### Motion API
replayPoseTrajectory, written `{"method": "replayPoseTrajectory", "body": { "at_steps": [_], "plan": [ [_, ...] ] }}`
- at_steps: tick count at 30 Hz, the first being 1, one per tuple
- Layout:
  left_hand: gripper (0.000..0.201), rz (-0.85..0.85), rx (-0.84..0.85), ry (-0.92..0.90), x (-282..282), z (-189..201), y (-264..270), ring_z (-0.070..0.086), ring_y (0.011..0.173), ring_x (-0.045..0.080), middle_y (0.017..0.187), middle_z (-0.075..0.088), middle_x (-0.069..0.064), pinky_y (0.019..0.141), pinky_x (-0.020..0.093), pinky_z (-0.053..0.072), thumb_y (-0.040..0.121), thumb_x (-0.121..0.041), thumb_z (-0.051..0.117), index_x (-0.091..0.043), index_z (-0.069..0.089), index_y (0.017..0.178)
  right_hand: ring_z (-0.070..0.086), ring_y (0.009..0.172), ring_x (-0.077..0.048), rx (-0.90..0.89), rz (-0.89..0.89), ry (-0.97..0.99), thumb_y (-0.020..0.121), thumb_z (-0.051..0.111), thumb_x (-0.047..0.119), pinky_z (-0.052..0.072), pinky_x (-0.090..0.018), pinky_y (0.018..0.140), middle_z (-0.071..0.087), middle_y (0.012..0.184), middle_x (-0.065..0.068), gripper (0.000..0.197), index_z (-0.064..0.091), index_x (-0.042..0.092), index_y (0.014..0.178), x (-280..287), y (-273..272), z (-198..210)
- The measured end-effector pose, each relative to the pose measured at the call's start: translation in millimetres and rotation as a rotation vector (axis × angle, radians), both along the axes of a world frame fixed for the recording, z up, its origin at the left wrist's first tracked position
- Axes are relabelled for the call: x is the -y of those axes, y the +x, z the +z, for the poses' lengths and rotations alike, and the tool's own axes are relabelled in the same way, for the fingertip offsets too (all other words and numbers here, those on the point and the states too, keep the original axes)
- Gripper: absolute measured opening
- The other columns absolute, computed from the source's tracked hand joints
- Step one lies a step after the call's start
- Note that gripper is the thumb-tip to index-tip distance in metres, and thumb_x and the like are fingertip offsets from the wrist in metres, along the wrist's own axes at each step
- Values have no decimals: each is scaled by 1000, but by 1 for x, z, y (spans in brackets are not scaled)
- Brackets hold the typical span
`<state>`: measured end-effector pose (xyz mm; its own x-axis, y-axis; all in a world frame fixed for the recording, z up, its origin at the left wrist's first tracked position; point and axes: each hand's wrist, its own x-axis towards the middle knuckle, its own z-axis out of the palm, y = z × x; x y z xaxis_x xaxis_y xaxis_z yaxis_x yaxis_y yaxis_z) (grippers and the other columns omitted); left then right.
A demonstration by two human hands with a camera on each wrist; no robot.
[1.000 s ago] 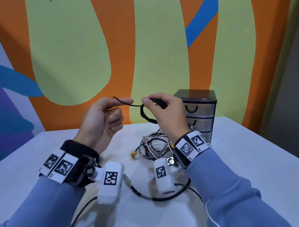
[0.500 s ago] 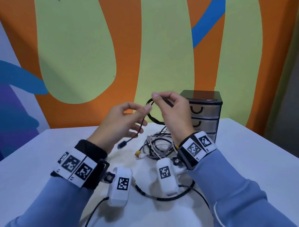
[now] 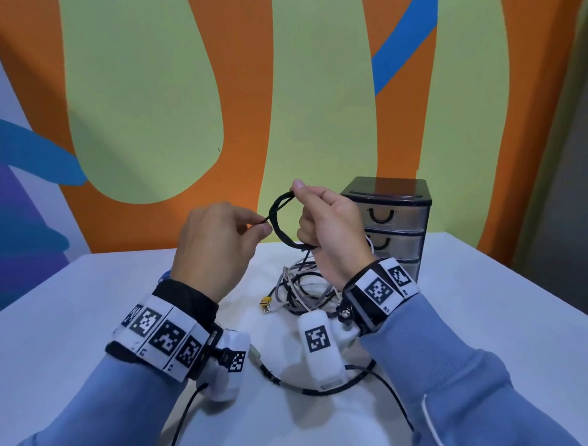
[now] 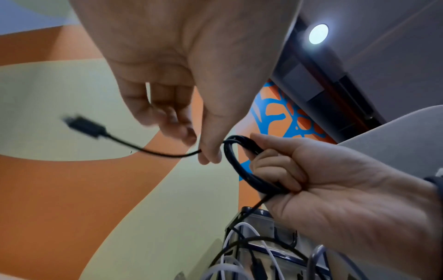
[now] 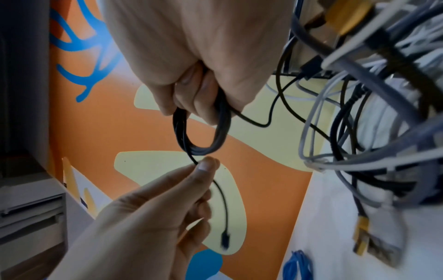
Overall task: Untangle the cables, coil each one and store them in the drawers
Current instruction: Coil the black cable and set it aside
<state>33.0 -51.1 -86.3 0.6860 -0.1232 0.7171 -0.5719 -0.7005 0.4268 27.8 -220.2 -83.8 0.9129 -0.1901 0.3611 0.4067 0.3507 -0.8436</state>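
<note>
My right hand (image 3: 307, 219) grips a small coil of thin black cable (image 3: 279, 220), held up above the table in front of the drawer unit (image 3: 392, 218). A tail of that cable drops from my fist toward the tangle of grey, white and black cables (image 3: 302, 286) on the table. My left hand (image 3: 265, 226) pinches the cable's free end between thumb and forefinger, right beside the coil. Beyond the pinch the short end with its black plug (image 4: 84, 126) hangs loose. In the right wrist view the coil (image 5: 203, 132) loops out of my fist and the plug (image 5: 225, 240) dangles below.
The black-topped unit has three translucent drawers, all closed. A yellow-tipped connector (image 3: 266, 305) sticks out of the tangle. A blue cable (image 5: 297, 265) lies on the white table (image 3: 492, 315) to the left. A thicker black lead (image 3: 326, 388) curves near my wrists.
My left hand slid along the black cable and came in close to the coil. The stretched length is now a short loose end, and my right hand has risen a little.
</note>
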Motion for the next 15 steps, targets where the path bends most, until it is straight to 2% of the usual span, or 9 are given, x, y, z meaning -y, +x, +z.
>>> {"method": "replayPoseTrajectory", "body": {
  "at_steps": [2,3,5,7,8,10,13,14,15],
  "plan": [
    [17,-63,-53,-53,0,-1,-1,65,67,23,64,70,-5,66,41,54,97,-35,76,-25,85,87,16,45,-10,4,55,40,102,68,19,21,-21,42,21,58,4,13,64,7,98,-4,-1,0],
    [19,-100,-94,-95,1,-1,-1,69,67,22,64,72,-5,69,41,57,97,-32,75,-23,84,83,15,45,-10,9,72,57,102,67,19,21,-21,42,21,58,5,14,63,6,100,-6,-2,0],
    [16,-207,-207,-248,6,0,-3,77,80,22,75,79,-3,83,42,63,96,-20,72,-20,84,84,16,45,-10,17,85,86,104,65,20,21,-21,42,23,57,5,15,62,6,104,-7,0,-1],
    [18,-356,-340,-492,10,3,-5,78,96,33,91,82,10,94,46,63,96,-6,67,-11,84,95,19,45,-9,16,75,78,106,62,25,23,-20,45,27,58,5,17,62,10,99,-9,1,-3],
    [19,-423,-390,-587,11,4,-6,76,101,37,96,81,17,96,44,63,97,-3,64,-5,83,98,23,46,-9,14,60,52,107,60,29,25,-21,48,31,59,5,22,62,12,93,-10,2,-5],
    [15,-502,-419,-649,14,5,-10,77,100,39,98,79,24,96,41,62,97,-2,66,0,80,100,35,49,-10,18,15,-32,108,56,37,32,-23,54,43,62,0,33,66,14,87,-13,3,-8],
    [10,-438,-352,-596,15,0,-8,78,89,29,91,80,17,91,38,61,89,-8,82,-6,80,99,51,57,-10,78,-172,-316,108,50,48,42,-27,60,62,69,-8,48,73,13,85,-14,9,-14],
    [11,-401,-326,-601,15,-2,-7,77,84,26,90,80,16,87,36,60,88,-7,83,-7,79,98,49,58,-10,103,-249,-441,108,47,53,40,-28,60,61,67,-11,54,74,14,83,-14,10,-15],
    [12,-386,-310,-623,14,-2,-6,76,81,24,90,80,17,85,36,60,87,-6,83,-7,79,97,44,56,-10,119,-307,-538,107,43,57,35,-30,58,52,63,-14,60,74,13,80,-12,10,-16]
  ]
}}
